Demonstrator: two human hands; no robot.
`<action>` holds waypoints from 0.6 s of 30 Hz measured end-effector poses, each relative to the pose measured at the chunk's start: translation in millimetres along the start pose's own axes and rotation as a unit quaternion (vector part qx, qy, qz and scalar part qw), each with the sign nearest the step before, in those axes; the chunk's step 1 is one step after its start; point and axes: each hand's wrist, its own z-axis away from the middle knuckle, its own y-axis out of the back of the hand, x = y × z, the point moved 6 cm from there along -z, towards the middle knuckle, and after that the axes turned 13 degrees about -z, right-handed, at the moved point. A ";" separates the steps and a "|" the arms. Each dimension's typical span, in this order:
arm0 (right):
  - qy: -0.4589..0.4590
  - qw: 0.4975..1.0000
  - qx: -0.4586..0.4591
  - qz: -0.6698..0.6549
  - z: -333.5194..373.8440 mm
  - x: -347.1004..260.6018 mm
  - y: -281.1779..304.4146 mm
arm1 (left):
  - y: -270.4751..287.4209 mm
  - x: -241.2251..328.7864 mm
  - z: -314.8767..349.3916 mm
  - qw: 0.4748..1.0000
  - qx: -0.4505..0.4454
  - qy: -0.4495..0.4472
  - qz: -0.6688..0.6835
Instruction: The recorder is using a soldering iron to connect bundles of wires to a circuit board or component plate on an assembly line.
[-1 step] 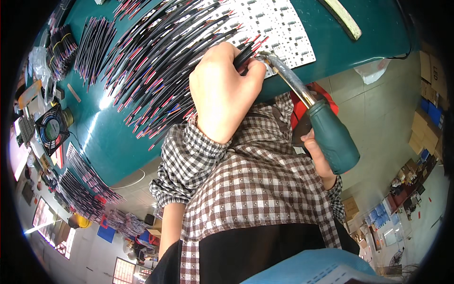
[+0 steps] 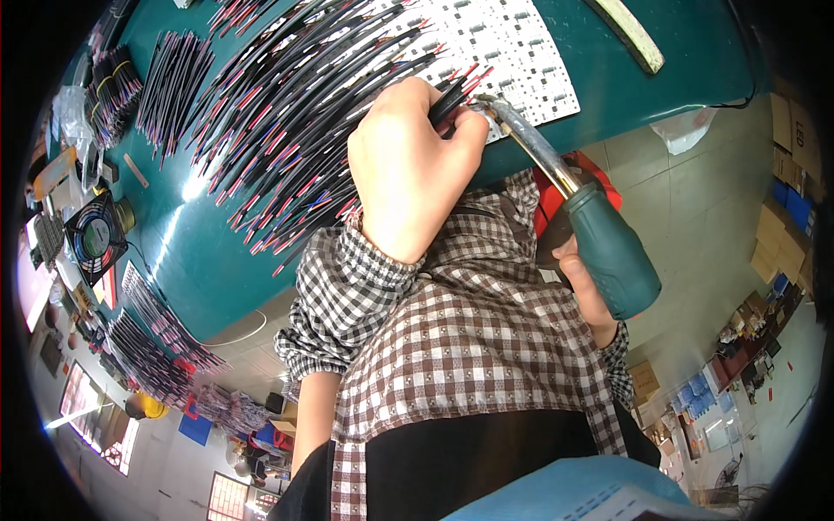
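My left hand (image 2: 408, 165) is closed, with thumb and fingers pinching black wires (image 2: 446, 106) whose red ends stick out past the fingertips. Those ends lie over the edge of a white circuit board panel (image 2: 546, 82) dotted with small dark components. In my right hand (image 2: 586, 291) is a soldering iron (image 2: 612, 252) with a thick green handle, which hides part of the fingers. Its metal tip is right beside the left thumb and the wire ends; whether they touch I cannot tell. Many loose black wires (image 2: 287, 130) spread across the panel and table left of my hand.
The green table (image 2: 695, 52) ends close to my checked apron. A curved pale strip (image 2: 638, 39) lies at the far right. More wire bundles (image 2: 174, 91) and a small black fan (image 2: 95, 236) are on the left. Something red (image 2: 599, 174) is below the table edge.
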 end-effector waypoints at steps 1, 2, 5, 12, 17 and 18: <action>-0.021 0.999 0.005 -0.044 1.6 1.8 -0.6 | 0.9 0.8 0.0 1.000 0.001 -0.002 0.001; -0.020 0.999 0.005 -0.044 1.5 -2.2 -2.0 | 2.0 1.7 0.1 1.000 0.002 -0.004 0.002; -0.190 0.859 0.081 -0.468 -3.6 10.3 -10.5 | -3.4 -0.7 -2.6 1.000 -0.006 0.000 -0.006; 0.015 0.994 0.027 -0.106 -12.5 -23.3 -6.1 | -0.7 -0.7 -0.3 1.000 -0.005 -0.008 0.006; 0.060 0.991 0.053 -0.106 -12.0 -26.5 4.4 | -0.1 -10.7 0.1 0.982 -0.091 -0.070 0.150; 0.062 0.988 0.072 -0.125 -11.3 -21.6 8.8 | 2.2 -9.2 0.8 0.982 -0.089 -0.071 0.149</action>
